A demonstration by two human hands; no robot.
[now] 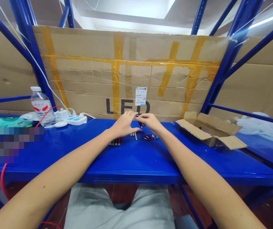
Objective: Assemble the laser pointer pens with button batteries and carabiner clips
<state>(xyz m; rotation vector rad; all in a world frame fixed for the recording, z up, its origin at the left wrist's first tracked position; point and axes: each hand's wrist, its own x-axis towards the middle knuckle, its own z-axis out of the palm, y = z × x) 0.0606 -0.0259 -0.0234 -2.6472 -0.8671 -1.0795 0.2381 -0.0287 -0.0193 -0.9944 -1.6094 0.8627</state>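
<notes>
Both my hands meet over the middle of the blue table (136,162). My left hand (124,123), a ring on one finger, and my right hand (148,122) pinch the same small dark pen-like piece (140,122) between their fingertips. Below the hands lie small silver parts (134,135), a cluster of coloured clips or caps (150,137), and a few coloured pen barrels (115,143) side by side.
An open cardboard box (210,129) sits at the right. A water bottle (42,107), a white power strip (75,119) and a red cable (2,178) are at the left. Taped cardboard (126,76) walls the back. Clear plastic bags (260,125) lie far right.
</notes>
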